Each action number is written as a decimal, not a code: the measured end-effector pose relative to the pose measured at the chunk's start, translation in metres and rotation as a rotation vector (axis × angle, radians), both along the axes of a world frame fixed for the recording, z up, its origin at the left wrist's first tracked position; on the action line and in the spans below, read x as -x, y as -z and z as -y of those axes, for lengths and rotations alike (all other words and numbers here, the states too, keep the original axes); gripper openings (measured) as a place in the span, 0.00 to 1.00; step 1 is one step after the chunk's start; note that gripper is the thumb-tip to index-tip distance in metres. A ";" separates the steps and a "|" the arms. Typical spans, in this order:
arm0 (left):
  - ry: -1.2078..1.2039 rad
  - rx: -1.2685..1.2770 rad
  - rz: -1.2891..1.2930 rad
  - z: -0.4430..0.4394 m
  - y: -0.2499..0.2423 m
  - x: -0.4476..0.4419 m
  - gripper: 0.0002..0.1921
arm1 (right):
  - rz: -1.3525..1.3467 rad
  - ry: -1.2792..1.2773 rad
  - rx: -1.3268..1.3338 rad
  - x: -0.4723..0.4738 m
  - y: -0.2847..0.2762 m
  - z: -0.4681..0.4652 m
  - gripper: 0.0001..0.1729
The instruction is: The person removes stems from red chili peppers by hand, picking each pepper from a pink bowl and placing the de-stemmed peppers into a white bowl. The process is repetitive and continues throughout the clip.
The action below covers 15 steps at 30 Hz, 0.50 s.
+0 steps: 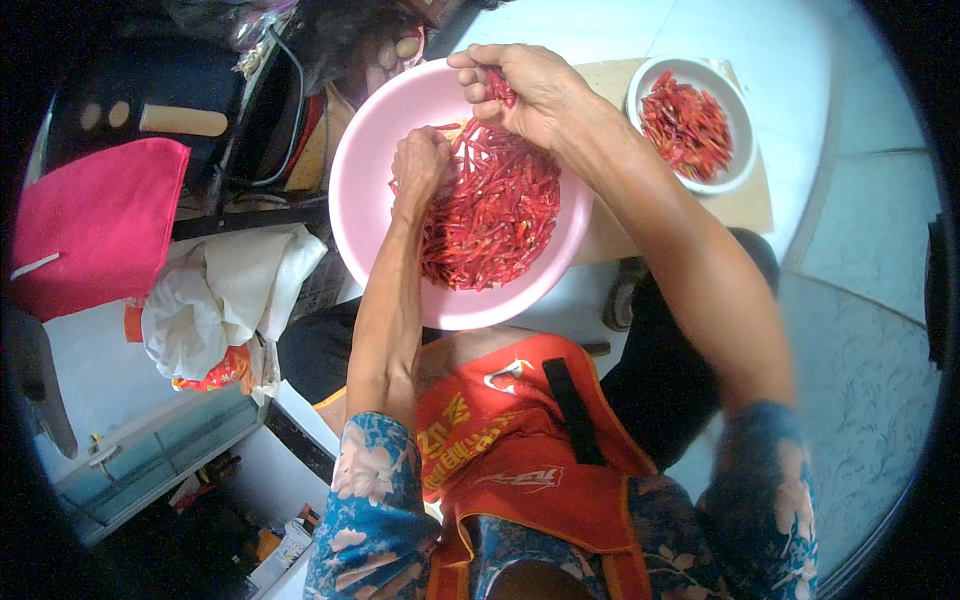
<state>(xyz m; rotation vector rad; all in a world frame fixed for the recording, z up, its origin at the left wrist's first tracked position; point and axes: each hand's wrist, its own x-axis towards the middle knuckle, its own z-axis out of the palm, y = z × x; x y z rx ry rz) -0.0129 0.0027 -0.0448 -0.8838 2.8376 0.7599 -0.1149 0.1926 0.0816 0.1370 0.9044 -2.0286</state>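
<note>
A large pink plastic basin (375,247) lies before me, with many dried red chilli peppers (491,225) heaped inside. My left hand (422,161) is down at the left edge of the heap, its fingers curled inward; whether a chilli is between them is hidden. Over the basin's far right rim, my right hand (517,94) is turned palm up with its fingers curled around several red chillies. To the right of that forearm stands a smaller white bowl (742,161) holding more red chilli pieces (686,127).
A cardboard sheet (757,202) lies beneath the white bowl. At the left are a pink-red cloth-like cover (97,225), a white plastic bag (184,330) and a dark shelf or frame with a cable (300,97). A red apron (525,420) covers my lap.
</note>
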 end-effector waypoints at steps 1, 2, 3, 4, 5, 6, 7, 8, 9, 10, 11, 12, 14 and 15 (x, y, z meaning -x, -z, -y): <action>0.009 0.036 0.022 -0.002 0.001 0.002 0.10 | 0.001 -0.003 -0.003 0.001 0.001 -0.001 0.04; 0.016 0.073 0.043 -0.005 0.002 0.003 0.10 | 0.002 -0.007 -0.005 0.003 0.001 -0.003 0.04; 0.042 0.131 0.059 -0.008 0.003 0.003 0.10 | 0.003 -0.013 -0.006 0.003 0.002 -0.003 0.03; 0.072 0.187 0.071 -0.014 -0.001 0.006 0.10 | -0.006 -0.011 -0.014 0.005 0.004 -0.004 0.04; 0.102 0.244 0.082 -0.019 -0.006 0.008 0.10 | -0.016 -0.011 -0.022 0.005 0.006 -0.004 0.04; 0.022 0.128 0.066 -0.021 -0.012 0.008 0.10 | -0.025 -0.010 -0.030 0.006 0.009 -0.004 0.04; -0.060 0.014 0.047 -0.020 -0.023 0.008 0.10 | -0.041 -0.021 -0.059 0.004 0.006 -0.003 0.08; -0.141 -0.101 0.033 -0.018 -0.032 0.005 0.10 | -0.053 -0.033 -0.090 0.000 0.003 -0.002 0.11; -0.128 -0.211 -0.203 -0.014 -0.043 -0.003 0.10 | -0.064 -0.044 -0.120 -0.002 0.001 -0.002 0.15; -0.127 -0.219 -0.253 -0.015 -0.064 -0.006 0.10 | -0.056 -0.055 -0.152 -0.004 -0.001 -0.001 0.16; -0.124 -0.227 -0.303 -0.017 -0.085 -0.004 0.11 | -0.049 -0.065 -0.184 -0.005 -0.002 -0.001 0.17; -0.076 -0.355 -0.398 -0.017 -0.095 -0.003 0.09 | -0.041 -0.075 -0.216 -0.006 -0.003 0.000 0.17; 0.077 -0.361 -0.463 -0.048 -0.137 0.000 0.08 | -0.023 -0.125 -0.187 -0.007 0.004 -0.001 0.19; 0.061 -0.419 -0.502 -0.051 -0.137 0.000 0.07 | -0.016 -0.155 -0.172 -0.009 0.006 0.001 0.20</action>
